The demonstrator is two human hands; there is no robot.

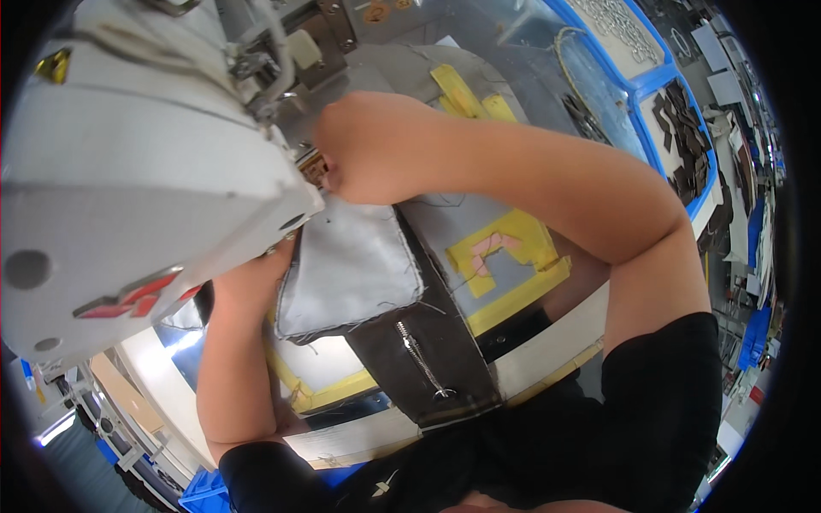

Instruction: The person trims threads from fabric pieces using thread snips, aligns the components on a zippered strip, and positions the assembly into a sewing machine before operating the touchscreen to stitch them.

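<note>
A dark brown fabric piece (385, 359) with a short metal chain and ring (422, 363) lies over the near edge of the work table. A pale grey lining pouch (355, 265) with frayed stitched edges is on top of it, its far end under a sewing machine (154, 171). My right hand (368, 145) is curled closed beside the needle area, at the pouch's far end; what its fingers hold is hidden. My left hand (256, 278) is at the pouch's left edge, with its fingers hidden behind the machine head.
Yellow tape (522, 282) marks the table right of the work. Blue-edged trays at the far right hold metal chains (616, 30) and dark brown pieces (680, 132). Scissors (586, 115) lie near them. The machine head overhangs the left side.
</note>
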